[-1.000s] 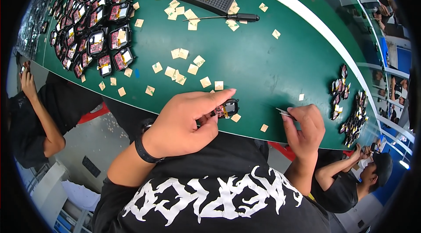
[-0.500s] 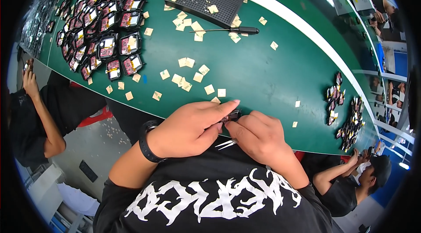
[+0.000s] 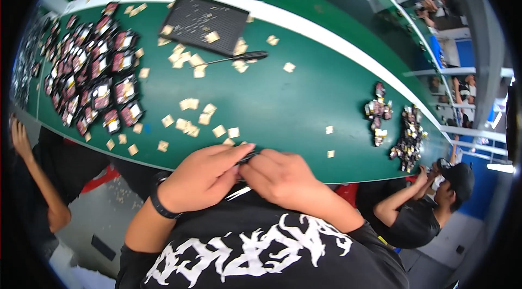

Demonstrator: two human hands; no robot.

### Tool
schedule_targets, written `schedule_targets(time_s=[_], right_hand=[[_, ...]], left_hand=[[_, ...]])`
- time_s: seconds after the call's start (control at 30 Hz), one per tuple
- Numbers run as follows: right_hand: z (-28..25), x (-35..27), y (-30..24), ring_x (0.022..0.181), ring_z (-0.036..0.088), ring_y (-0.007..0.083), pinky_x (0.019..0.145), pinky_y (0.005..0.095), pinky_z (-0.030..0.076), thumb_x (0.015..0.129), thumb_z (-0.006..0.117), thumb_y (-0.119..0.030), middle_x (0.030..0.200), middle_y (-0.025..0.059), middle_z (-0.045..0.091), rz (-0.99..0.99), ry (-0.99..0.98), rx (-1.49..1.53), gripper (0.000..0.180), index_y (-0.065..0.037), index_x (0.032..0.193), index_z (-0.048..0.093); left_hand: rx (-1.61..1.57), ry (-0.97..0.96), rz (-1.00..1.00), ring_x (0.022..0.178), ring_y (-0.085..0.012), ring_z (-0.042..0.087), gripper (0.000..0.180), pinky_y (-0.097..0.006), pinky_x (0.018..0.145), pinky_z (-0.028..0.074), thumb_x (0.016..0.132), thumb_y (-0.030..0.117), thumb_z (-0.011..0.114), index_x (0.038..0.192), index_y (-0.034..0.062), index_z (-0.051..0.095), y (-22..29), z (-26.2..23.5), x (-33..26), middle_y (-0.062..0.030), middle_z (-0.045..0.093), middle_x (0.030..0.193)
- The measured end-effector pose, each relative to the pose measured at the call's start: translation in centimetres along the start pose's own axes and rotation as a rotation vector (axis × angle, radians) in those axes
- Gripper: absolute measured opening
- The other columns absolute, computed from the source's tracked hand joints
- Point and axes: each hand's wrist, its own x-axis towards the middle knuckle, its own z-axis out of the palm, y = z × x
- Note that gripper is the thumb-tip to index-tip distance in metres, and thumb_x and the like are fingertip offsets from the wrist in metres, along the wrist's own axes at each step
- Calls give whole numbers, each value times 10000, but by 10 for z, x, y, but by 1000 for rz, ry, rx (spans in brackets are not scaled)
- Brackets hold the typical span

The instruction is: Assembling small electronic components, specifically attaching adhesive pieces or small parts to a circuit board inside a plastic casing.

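Note:
Close to the near edge of the green table, my two hands meet around a small black device (image 3: pixel 248 157), mostly covered by fingers. My left hand (image 3: pixel 204 177), with a black band at the wrist, grips its left side, thumb and forefinger pointing right. My right hand (image 3: pixel 280 177) is curled against the other side. From beneath the right hand stick out two pale, thin prongs (image 3: pixel 238 193), which look like tweezers. Nearby on the table lie small cream paper squares (image 3: pixel 187 127).
Many open black devices with red circuit boards (image 3: pixel 100 96) crowd the left. A black tray (image 3: pixel 204 25) and a screwdriver (image 3: pixel 250 56) lie at the back. More assemblies (image 3: pixel 408 139) are heaped far right. Seated co-workers (image 3: pixel 418 207) flank me on both sides.
The whole view has shifted, so table and hands appear further left and lower. Both hands still hold the device, with little change in their grip.

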Motion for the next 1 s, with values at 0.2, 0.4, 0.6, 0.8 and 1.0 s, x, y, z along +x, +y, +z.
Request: schedule_targets(time_s=[0.2, 0.4, 0.6, 0.8, 1.0], right_hand=[[-18, -5, 6, 717, 641, 174, 595, 299, 521, 706, 821, -113, 820, 3, 614, 128, 155, 164, 291, -91, 976, 715], [-98, -54, 112, 912, 670, 364, 814, 434, 527, 835, 815, -253, 1029, 184, 696, 918, 508, -395, 397, -8, 1119, 687], [-125, -104, 201, 1122, 660, 388, 981, 439, 501, 804, 786, -386, 1140, 288, 686, 1205, 174, -345, 713, 6, 1364, 586], [-125, -143, 262, 747, 647, 278, 736, 385, 512, 773, 658, -124, 803, 174, 669, 1042, 153, -205, 301, 1, 1047, 671], [-117, -98, 229, 651, 583, 227, 650, 370, 485, 765, 659, -105, 737, 136, 618, 1064, 189, -321, 404, 31, 1146, 657]], left_hand=[[-262, 25, -153, 728, -113, 668, 434, -247, 671, 574, 920, -106, 553, 1349, -37, 571, -5, -4, 1, -96, 670, 984], [-519, 233, -209, 751, -113, 672, 336, -248, 650, 580, 937, -84, 609, 1272, -56, 595, 1, -1, -18, -103, 683, 991], [-433, 237, -94, 753, -110, 695, 242, -260, 676, 562, 954, -8, 639, 1195, -15, 660, 2, 0, -12, -77, 712, 915], [114, 630, 4, 830, -215, 720, 238, -320, 751, 558, 887, 54, 725, 1124, 32, 723, 24, -38, -41, -126, 747, 1012], [372, 1319, -93, 760, -100, 633, 233, -266, 681, 541, 962, 68, 685, 1157, -55, 652, -23, -139, -87, -44, 675, 896]])
